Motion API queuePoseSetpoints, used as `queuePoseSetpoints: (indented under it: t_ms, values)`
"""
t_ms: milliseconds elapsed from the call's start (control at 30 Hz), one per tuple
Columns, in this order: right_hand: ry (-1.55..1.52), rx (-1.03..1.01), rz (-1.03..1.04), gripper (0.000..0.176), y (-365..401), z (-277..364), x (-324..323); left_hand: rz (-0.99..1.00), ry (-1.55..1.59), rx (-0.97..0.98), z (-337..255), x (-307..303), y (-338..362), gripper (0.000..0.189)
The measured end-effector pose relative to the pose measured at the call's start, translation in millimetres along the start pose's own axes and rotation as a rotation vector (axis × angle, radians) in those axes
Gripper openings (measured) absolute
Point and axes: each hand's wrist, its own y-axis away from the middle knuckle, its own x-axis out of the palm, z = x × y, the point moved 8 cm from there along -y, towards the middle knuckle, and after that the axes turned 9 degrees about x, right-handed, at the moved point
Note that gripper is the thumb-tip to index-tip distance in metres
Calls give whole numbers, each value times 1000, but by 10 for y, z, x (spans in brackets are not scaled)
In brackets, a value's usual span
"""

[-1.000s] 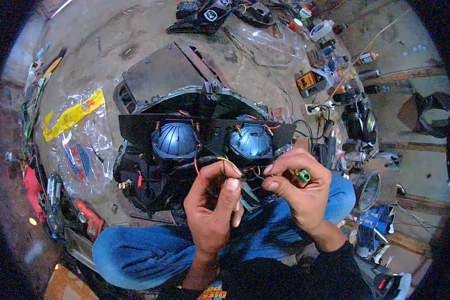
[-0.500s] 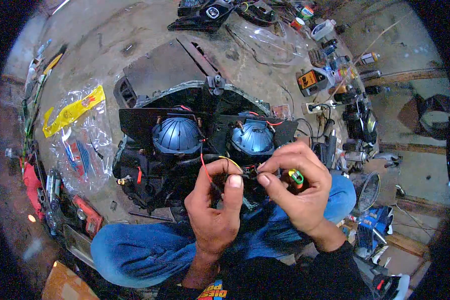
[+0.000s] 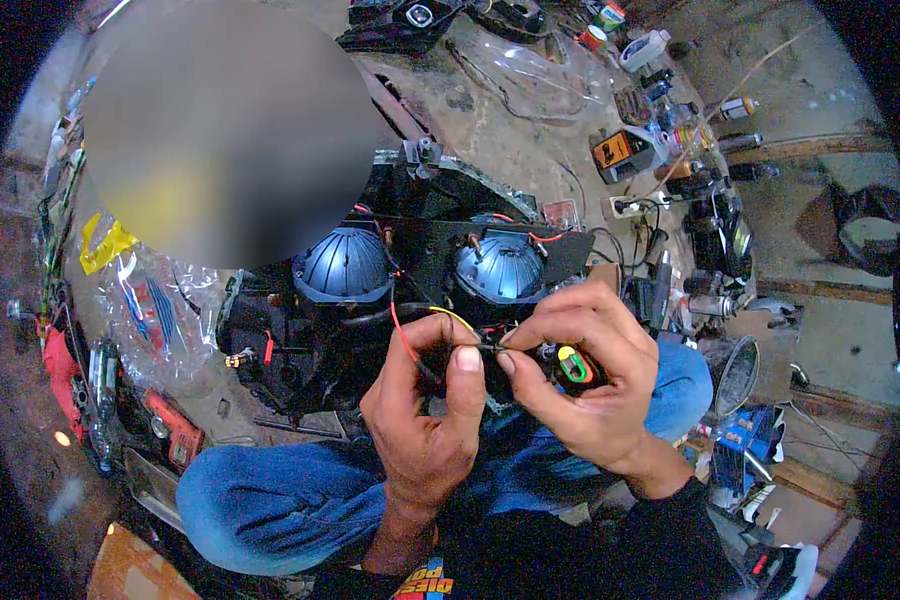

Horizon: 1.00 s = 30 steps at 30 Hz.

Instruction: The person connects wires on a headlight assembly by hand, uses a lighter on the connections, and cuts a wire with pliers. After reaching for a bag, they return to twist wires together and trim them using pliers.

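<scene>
My left hand [image 3: 425,415] pinches thin electrical wires between thumb and forefinger. A red wire [image 3: 397,325] and a yellow wire [image 3: 452,314] run down to it. Thumb and forefinger of my right hand [image 3: 595,380] close on a dark wire end, almost touching the left fingertips. In the curl of the right hand sits a small yellow, green and orange object [image 3: 574,366] whose kind I cannot make out. Just beyond the hands, two ribbed, blue-lit domes [image 3: 343,265] like lamp housings are set in a black headlight housing [image 3: 425,250].
Bottles and an orange-labelled black container [image 3: 622,152] line the right side, near a power strip [image 3: 638,208]. Clear plastic wrap [image 3: 160,315] lies on the left, with a red tool [image 3: 173,428] below it. A blurred oval hides the upper left.
The fingertips have come closer together, my right hand shifting slightly left. The coloured object in it has turned to show more green. A blurred oval now covers the upper left.
</scene>
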Motion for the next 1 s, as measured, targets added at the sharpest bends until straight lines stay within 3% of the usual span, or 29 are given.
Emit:
queuePoseSetpoints:
  t_ms: [433,1000]
  values:
    - [-5,-22,-26,21,-1,-2,3,18,-112,147,-78,-9,-37,17]
    - [7,-41,12,19,-24,16,25,21,-108,146,-77,-15,-49,17]
